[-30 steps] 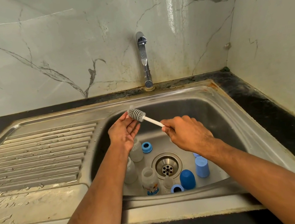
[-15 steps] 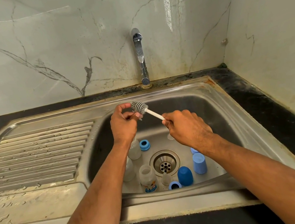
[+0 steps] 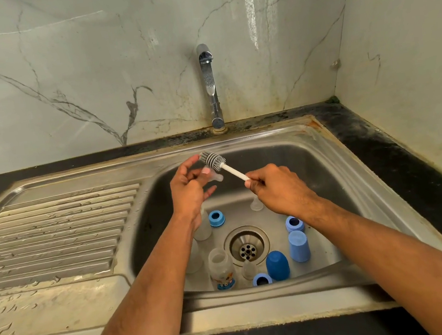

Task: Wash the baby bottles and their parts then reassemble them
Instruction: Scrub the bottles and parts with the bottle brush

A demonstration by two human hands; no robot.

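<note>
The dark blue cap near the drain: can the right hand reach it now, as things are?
Probably not at once. The right hand grips the brush handle, so its grip is occupied. The dark blue cap stands uncovered in the sink, below that forearm; nothing blocks it.

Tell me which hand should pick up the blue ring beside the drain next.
Left, probably. The blue ring lies just below the left hand, which holds only a small teat; the right hand grips the brush.

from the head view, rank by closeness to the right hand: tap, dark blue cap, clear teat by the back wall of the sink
Measured from the right hand:
1. Clear teat, just below it on the sink floor.
2. Dark blue cap, near the front wall, right of the drain.
3. Tap, up on the wall behind the sink.
</note>
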